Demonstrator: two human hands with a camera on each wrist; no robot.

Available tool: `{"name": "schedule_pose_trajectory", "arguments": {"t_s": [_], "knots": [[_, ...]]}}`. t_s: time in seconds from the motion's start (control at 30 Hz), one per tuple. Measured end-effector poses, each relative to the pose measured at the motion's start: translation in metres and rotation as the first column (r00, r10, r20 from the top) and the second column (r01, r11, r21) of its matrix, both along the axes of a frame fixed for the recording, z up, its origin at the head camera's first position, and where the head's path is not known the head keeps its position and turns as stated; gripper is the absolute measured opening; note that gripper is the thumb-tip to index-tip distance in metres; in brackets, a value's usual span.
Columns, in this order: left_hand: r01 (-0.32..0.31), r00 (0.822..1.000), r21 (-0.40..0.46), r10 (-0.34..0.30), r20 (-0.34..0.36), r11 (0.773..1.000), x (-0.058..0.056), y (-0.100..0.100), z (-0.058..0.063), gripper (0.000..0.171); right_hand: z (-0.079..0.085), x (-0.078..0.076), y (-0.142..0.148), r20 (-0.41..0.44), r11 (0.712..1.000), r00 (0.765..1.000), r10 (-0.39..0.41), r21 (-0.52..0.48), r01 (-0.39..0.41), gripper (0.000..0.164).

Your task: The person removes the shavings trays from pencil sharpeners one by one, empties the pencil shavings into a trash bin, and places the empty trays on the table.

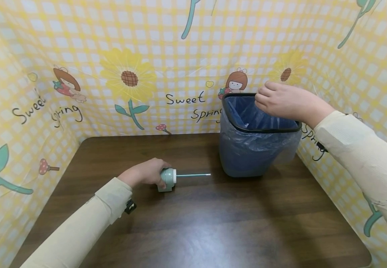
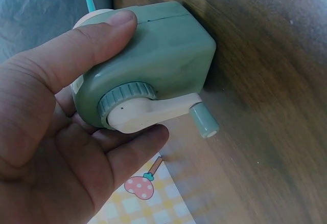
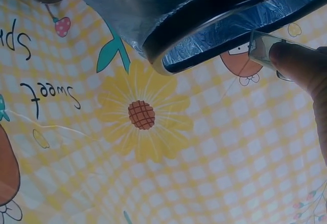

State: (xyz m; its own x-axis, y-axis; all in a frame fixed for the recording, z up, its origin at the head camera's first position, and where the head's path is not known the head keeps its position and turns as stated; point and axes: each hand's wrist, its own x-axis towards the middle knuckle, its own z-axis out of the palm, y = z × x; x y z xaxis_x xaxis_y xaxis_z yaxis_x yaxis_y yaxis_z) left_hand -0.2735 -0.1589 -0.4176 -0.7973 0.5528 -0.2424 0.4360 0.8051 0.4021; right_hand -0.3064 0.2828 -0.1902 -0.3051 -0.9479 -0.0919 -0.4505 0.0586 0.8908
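Sage-green rounded plastic pencil sharpener [image 1: 169, 178], pale crank [image 2: 153, 114]: on dark wood-grain counter [image 1: 193, 227], nearer left edge than right, grasped by left hand [image 1: 146, 173]. Slim teal pencil [image 1: 191, 175]: projecting from sharpener. Clear angular plastic piece [image 3: 259, 49]: pinched by right hand [image 1: 282, 100], near mouth of black-rimmed blue bin [image 1: 243, 156], crinkled film liner [image 1: 241, 108], near far right corner.

the sharpener [image 2: 153, 55] is green, the bin [image 1: 243, 156] blue, the backdrop [image 1: 180, 67] yellow-checked.
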Motion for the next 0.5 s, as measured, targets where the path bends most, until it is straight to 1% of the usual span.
{"name": "schedule_pose_trajectory", "arguments": {"t_s": [0.23, 0.5], "knots": [[0.005, 1.000, -0.003, -0.005, -0.007, 1.000, -0.0013, -0.0011, -0.0005, 0.067, 0.0034, -0.0023, -0.0049, -0.005, 1.000, 1.000, 0.008, 0.011, -0.008, 0.013], [0.006, 1.000, -0.001, -0.006, 0.000, 1.000, 0.0000, -0.0005, -0.0003, 0.065, -0.0006, -0.0037, -0.0083, 0.009, 0.999, 0.999, -0.032, 0.037, 0.032, 0.017]]}}
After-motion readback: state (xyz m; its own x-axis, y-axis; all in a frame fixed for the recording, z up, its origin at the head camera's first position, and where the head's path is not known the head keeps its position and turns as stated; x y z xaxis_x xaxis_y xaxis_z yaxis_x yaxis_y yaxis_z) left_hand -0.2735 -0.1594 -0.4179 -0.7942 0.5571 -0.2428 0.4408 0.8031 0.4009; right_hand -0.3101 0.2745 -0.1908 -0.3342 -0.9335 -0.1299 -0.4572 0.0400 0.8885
